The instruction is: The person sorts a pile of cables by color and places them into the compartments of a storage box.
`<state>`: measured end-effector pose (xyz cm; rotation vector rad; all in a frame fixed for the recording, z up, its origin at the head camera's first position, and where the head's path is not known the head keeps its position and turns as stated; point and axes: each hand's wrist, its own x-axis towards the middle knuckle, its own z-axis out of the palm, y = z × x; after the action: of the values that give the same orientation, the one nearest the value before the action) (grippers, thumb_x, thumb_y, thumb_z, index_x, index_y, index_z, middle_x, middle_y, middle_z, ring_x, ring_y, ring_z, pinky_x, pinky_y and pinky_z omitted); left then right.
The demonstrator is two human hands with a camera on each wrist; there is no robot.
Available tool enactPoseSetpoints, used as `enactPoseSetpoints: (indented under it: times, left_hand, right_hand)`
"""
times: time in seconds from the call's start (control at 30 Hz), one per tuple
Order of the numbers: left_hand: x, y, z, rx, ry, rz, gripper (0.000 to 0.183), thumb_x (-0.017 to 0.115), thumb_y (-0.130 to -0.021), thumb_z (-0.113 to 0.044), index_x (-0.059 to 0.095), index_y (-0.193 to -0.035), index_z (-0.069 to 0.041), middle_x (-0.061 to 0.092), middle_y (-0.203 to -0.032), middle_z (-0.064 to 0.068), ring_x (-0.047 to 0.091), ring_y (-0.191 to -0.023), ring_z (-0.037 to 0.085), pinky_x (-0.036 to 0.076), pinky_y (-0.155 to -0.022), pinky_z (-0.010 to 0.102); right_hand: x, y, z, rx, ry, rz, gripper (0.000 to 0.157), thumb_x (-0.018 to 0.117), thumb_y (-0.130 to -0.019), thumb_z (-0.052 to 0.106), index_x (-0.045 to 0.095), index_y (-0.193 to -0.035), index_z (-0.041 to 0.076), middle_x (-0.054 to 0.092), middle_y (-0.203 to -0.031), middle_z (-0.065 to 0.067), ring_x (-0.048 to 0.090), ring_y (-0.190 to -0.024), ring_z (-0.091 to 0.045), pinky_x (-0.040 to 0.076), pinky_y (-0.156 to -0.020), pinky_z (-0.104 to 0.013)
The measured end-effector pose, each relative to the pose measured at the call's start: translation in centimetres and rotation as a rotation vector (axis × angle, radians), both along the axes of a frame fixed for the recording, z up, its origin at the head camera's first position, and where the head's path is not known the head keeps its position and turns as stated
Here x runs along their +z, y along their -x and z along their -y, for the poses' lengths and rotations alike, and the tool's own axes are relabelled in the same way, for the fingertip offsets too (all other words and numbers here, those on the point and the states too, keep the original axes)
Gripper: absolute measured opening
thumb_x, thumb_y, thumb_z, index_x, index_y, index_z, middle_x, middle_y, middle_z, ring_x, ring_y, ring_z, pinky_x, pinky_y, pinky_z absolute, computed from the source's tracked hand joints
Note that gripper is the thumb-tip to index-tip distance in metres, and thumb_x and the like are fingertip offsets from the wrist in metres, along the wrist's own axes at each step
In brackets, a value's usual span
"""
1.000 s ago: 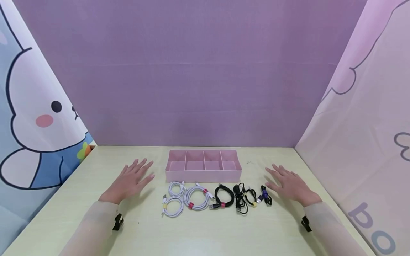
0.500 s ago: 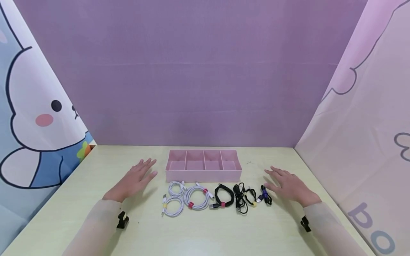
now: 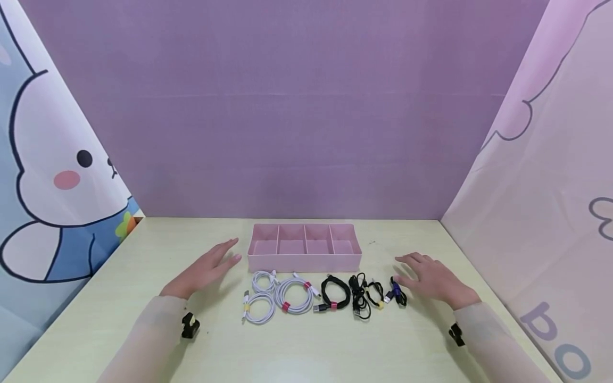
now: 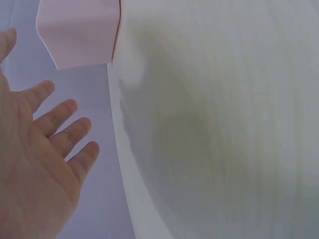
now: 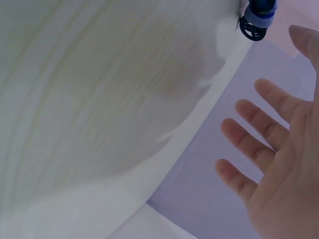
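My left hand [image 3: 203, 270] hovers above the table to the left of a pink four-compartment box [image 3: 304, 263], fingers extended and nothing in it. On the other side, my right hand [image 3: 433, 279] is held over the table with relaxed fingers, its thumb close to a small black cable bundle with a blue tie [image 3: 397, 293]. A row of coiled cables lies in front of the box. White coils include a large one with red ties [image 3: 293, 296], a small one [image 3: 263, 282] and one with a yellow tie [image 3: 259, 309]. Black ones include a red-tied coil [image 3: 335, 293] and a longer bundle [image 3: 359, 297].
A small black cable with a yellow tie [image 3: 375, 294] lies among the black bundles. Behind the table [image 3: 306, 351] stands a purple backdrop [image 3: 292, 117]. Printed cloth walls close off the left [image 3: 62, 202] and right [image 3: 536, 213] sides.
My left hand has moved a little to the right, towards the box, and turned more onto its side. The right hand has shifted slightly, its fingers dipping lower. The cables and box stay put.
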<state>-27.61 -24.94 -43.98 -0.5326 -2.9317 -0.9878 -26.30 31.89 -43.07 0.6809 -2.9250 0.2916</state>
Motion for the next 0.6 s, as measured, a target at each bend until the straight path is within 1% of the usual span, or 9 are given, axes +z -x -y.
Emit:
enactPoseSetpoints:
  times: [0.1, 0.27, 0.47, 0.6]
  left_hand:
    - [0.2, 0.0, -0.3, 0.002, -0.023, 0.014, 0.074, 0.041, -0.104, -0.057, 0.028, -0.159, -0.010, 0.029, -0.159, 0.022, 0.024, -0.146, 0.045, 0.020, -0.114, 0.066]
    - [0.0, 0.2, -0.4, 0.006, -0.061, 0.045, 0.074, 0.042, -0.103, -0.058, 0.028, -0.159, -0.012, 0.030, -0.160, 0.018, 0.026, -0.146, 0.042, 0.022, -0.115, 0.064]
    - [-0.1, 0.7, -0.7, -0.010, -0.085, 0.086, 0.074, 0.045, -0.104, -0.053, 0.025, -0.159, -0.009, 0.038, -0.155, 0.022, 0.040, -0.138, 0.044, 0.030, -0.111, 0.065]
    - [-0.2, 1.0, -1.0, -0.012, -0.094, 0.088, 0.072, 0.046, -0.104, -0.052, 0.027, -0.159, -0.010, 0.044, -0.151, 0.023, 0.044, -0.136, 0.042, 0.033, -0.110, 0.063]
  right_hand:
    - [0.1, -0.1, 0.1, -0.005, 0.009, 0.011, 0.061, 0.060, -0.097, 0.054, 0.060, -0.138, 0.009, 0.058, -0.135, -0.018, 0.055, -0.118, -0.046, 0.043, -0.095, -0.067]
    - [0.2, -0.2, 0.2, -0.004, 0.029, 0.047, 0.062, 0.059, -0.097, 0.055, 0.061, -0.135, 0.007, 0.059, -0.134, -0.018, 0.055, -0.119, -0.046, 0.043, -0.095, -0.067]
    - [0.5, -0.2, 0.4, -0.003, 0.049, 0.107, 0.061, 0.058, -0.097, 0.055, 0.061, -0.133, 0.006, 0.063, -0.126, -0.013, 0.059, -0.114, -0.040, 0.047, -0.094, -0.062]
    - [0.7, -0.3, 0.4, 0.002, 0.060, 0.130, 0.060, 0.058, -0.098, 0.054, 0.061, -0.131, 0.004, 0.065, -0.122, -0.012, 0.061, -0.111, -0.038, 0.049, -0.092, -0.060]
